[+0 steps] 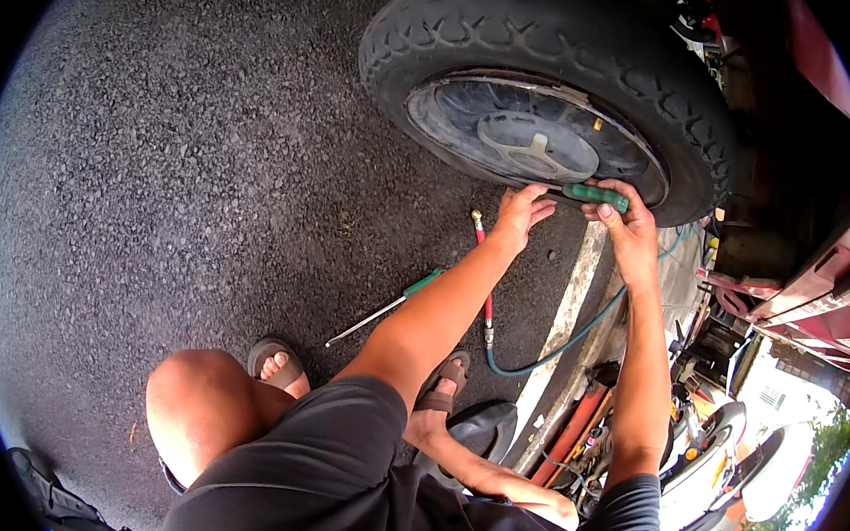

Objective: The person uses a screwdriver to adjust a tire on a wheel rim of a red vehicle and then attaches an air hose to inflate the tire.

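A wheel with a thick black tire (527,28) and a grey, scuffed hub cover (524,141) stands tilted in front of me. My right hand (628,216) is closed round the green translucent handle of a screwdriver (594,196). Its metal shaft points left along the wheel's lower rim; the tip cannot be made out. At the shaft's end, against the lower tire edge, is my left hand (521,215), thumb and fingers apart. A small brass-coloured valve (597,124) shows on the rim.
Another green-handled screwdriver (424,284) lies on the asphalt (196,182) beside my left forearm. Between my arms is a red air nozzle (487,310) on a teal hose (574,342), which crosses a painted kerb line (558,340). Red vehicle parts (816,290) and cluttered tools stand at the right.
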{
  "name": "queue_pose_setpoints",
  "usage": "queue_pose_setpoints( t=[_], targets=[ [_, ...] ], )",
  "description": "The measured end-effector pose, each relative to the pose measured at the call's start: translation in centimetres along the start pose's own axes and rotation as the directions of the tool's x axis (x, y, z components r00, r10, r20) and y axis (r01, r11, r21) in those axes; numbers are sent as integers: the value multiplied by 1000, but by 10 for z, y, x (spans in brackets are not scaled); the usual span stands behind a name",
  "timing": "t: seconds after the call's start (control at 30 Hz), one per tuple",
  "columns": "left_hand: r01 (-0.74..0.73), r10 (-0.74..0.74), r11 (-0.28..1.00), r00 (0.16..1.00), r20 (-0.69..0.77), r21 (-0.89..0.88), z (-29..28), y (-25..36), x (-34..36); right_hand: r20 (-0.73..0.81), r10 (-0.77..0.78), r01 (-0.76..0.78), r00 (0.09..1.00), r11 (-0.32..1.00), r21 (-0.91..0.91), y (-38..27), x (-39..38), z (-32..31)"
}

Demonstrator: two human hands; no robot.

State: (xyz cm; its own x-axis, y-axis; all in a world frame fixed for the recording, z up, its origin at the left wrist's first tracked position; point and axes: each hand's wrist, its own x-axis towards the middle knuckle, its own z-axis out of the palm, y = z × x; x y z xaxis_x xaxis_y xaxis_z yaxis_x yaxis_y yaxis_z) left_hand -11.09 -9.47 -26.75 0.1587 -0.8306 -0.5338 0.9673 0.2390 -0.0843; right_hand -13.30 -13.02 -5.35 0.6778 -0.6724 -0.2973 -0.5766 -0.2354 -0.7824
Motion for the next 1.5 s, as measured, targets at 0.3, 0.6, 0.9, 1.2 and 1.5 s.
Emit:
queue_pose_setpoints(
  t=[0.3,0.6,0.9,1.2,1.5],
  targets=[
    [-33,33,999,999,7,19,3,2,-5,55,35,-34,998,999,-18,2,5,0],
    [-49,49,999,999,16,16,-2,0,2,-14,-62,63,998,997,41,22,-4,20],
    [-9,8,987,1000,6,160,-4,5,-4,-14,-251,228,968,901,-369,5,-24,49],
    [-62,52,992,995,90,106,-7,6,3,-33,-200,193,979,969,-153,9,-6,34],
    [-44,42,989,999,20,143,-4,6,-5,-14,-274,261,962,929,-261,7,-27,56]
  ],
)
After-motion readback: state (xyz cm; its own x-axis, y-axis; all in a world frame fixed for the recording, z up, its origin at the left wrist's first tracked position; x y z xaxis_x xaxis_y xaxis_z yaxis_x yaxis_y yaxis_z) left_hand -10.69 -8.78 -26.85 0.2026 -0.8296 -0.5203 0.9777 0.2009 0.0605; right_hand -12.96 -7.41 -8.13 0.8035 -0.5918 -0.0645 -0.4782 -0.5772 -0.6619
